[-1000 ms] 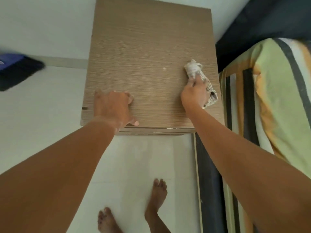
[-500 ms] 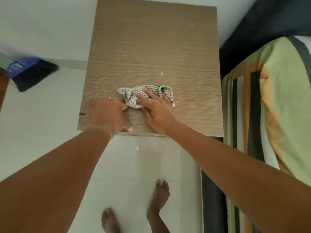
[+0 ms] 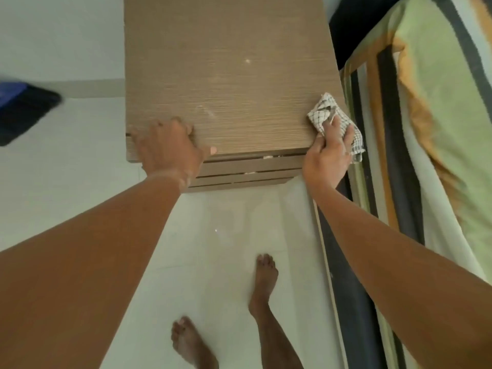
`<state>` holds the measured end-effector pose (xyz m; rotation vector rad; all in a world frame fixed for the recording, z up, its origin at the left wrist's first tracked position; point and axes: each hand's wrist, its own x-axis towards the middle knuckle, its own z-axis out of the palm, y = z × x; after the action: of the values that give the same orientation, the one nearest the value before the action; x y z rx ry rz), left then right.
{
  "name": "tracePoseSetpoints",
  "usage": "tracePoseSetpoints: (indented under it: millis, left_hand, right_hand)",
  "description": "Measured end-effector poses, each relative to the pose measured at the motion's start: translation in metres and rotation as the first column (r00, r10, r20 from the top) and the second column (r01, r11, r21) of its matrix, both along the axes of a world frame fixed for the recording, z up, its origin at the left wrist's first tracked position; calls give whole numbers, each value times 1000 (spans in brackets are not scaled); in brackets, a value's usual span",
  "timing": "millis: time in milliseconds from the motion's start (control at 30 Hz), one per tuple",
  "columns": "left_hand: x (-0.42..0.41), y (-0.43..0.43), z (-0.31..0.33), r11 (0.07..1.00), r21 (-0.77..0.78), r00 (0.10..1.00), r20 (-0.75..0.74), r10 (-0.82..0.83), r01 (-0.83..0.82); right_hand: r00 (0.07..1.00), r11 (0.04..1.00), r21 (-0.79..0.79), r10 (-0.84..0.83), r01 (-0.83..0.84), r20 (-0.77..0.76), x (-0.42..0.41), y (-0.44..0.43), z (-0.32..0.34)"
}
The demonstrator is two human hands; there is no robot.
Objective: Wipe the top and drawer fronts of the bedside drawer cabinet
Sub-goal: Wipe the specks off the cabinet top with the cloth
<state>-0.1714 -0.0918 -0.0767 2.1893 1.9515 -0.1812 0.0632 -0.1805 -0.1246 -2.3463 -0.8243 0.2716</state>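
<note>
A view from above looks down on a bedside drawer cabinet (image 3: 226, 75) standing on a pale tiled floor (image 3: 239, 235), just beside a bed (image 3: 439, 129) on the right. The cabinet is a light brown wood-effect board with fine horizontal grain; its flat top shows a small pale speck near the middle and a faint whitish smear toward the front. Below the front edge, the tops of the drawer fronts (image 3: 245, 173) appear as stepped brown strips with narrow dark gaps between them. The left hand (image 3: 167, 147) lies flat on the front left corner of the top, fingers spread, grip holding nothing. The right hand (image 3: 328, 153) is at the front right corner, its grip closed over a bunched white cloth with a dark check pattern (image 3: 323, 113), pressing it against the cabinet's edge. The bed carries a striped cover in green, orange, white and dark grey. A dark, blurred object with a blue part (image 3: 24, 107) lies on the floor at far left. Two bare feet (image 3: 263, 278) stand on the tiles below.
</note>
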Motion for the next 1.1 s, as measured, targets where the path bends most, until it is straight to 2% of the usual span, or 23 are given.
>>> tracePoseSetpoints:
  millis: [33,100,200,300,367,433,500,600,667,733,800,900,967,1000,1067,1100]
  left_hand:
    - [-14,-8,-8,998,46,999,-25,-31,32]
    - [-44,-21,-21,993,112,999,30,-36,32]
    - [-89,-26,-32,989,133,965,260,24,-60]
    - [-112,-23,-39,981,125,871,486,70,-149]
    - [-115,-20,-46,967,81,773,618,142,-242]
    - [-115,-18,-57,931,-26,578,778,247,-364]
    - [-118,-22,-68,885,-123,370,876,310,-450]
    - [-117,-31,-80,837,-114,265,918,296,-536]
    - [-110,-36,-85,816,-65,229,944,236,-574]
    - [-105,-39,-96,796,9,219,963,156,-605]
    - [-96,-41,-112,756,100,247,965,83,-646]
    - [-77,-41,-141,632,253,309,951,-21,-733]
    - [-59,-44,-162,567,385,418,905,-77,-728]
    - [-48,-46,-172,545,473,510,855,-95,-692]
    - [-24,-51,-193,512,627,675,728,-118,-587]
    - [-12,-53,-203,506,675,719,680,-145,-536]
  right_hand:
    - [999,999,22,-39,40,-27,-16,3,0]
    - [1000,1000,0,-1,1,-4,-56,15,-3]
    - [993,990,-94,114,-109,44,-114,49,-6]
    - [969,953,-187,246,-237,25,-156,91,6]
    - [921,903,-200,390,-380,13,-182,110,13]
    - [851,839,-179,525,-513,24,-211,116,13]
    - [755,753,-160,653,-638,64,-236,107,11]
    - [583,602,-139,798,-787,157,-247,89,-2]
    - [466,503,-114,850,-857,244,-238,81,-14]
    - [373,417,-63,863,-907,340,-224,76,-26]
    - [304,349,-4,821,-937,483,-207,70,-38]
    - [196,273,8,669,-962,717,-177,65,-59]
    - [121,257,-19,516,-966,848,-153,66,-73]
    - [87,263,-33,431,-964,898,-140,67,-81]
    - [50,290,-32,272,-956,961,-115,68,-94]
    - [46,305,-17,201,-952,979,-103,68,-99]
